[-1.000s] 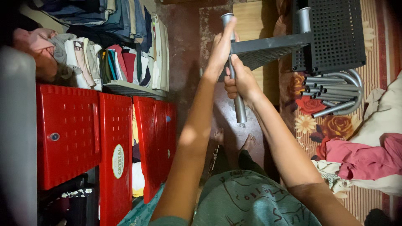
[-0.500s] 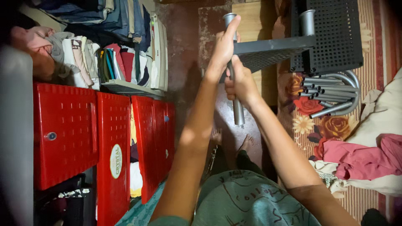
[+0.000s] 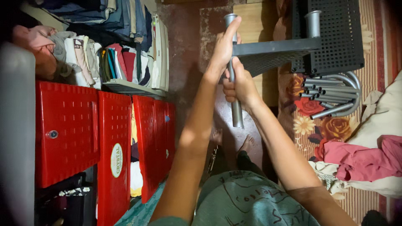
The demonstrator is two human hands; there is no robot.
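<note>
Both hands, left hand [image 3: 222, 50] & right hand [image 3: 238, 86], grip metal tube [image 3: 234, 83]; red cabinet [image 3: 104, 142] w/ folded clothes [image 3: 113, 62] on top.

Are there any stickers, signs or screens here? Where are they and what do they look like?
Oval sticker: on the front of a red plastic cabinet door, lower left; upright oval, pale cream with a thin dark rim and dark lettering.
Printed shirt front: bottom centre, on the person; grey-green cloth with dark scrawled markings.
No screens or signs show.
</note>
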